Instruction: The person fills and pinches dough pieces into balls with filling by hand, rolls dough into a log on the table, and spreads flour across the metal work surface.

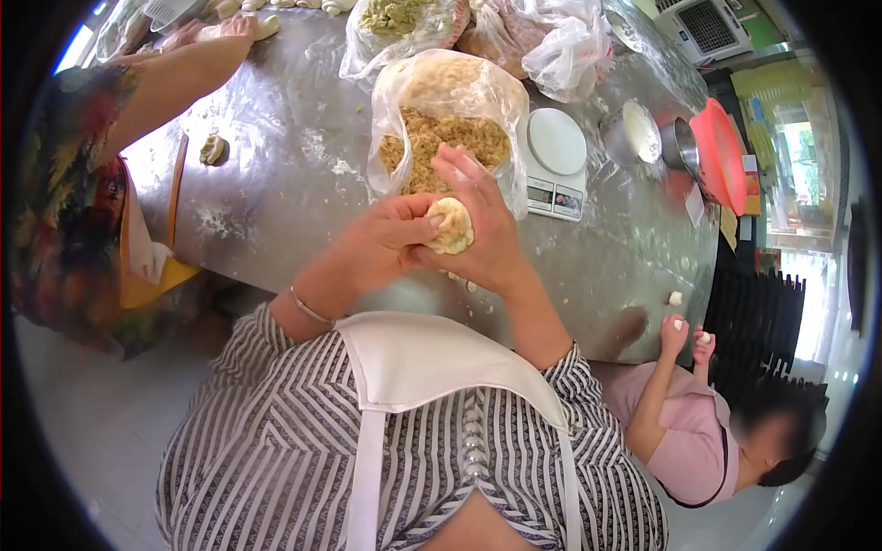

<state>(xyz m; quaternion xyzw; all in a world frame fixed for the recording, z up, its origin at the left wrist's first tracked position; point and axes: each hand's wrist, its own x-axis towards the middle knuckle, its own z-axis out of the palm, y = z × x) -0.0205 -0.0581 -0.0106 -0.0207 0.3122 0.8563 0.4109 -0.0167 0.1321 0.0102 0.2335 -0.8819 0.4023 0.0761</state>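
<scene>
A small round of pale dough [454,235] with light brown filling showing on its face sits between my two hands, in front of the bag of filling. My left hand [390,231] pinches its left side, with the thumb pressed on its face. Around its right side curves my right hand [494,228], its palm against the dough and its upper fingers stretched toward the bag. Just beyond my fingers, an open clear plastic bag [450,78] holds crumbly brown filling [423,138]. The underside of the dough is hidden.
A white kitchen scale [557,147] stands right of the bag. Farther right are a metal pot [629,133] and red basin [718,156]. One co-worker's arm [184,87] reaches in from the left; another person [684,413] handles dough at right. A wooden stick [177,188] lies left.
</scene>
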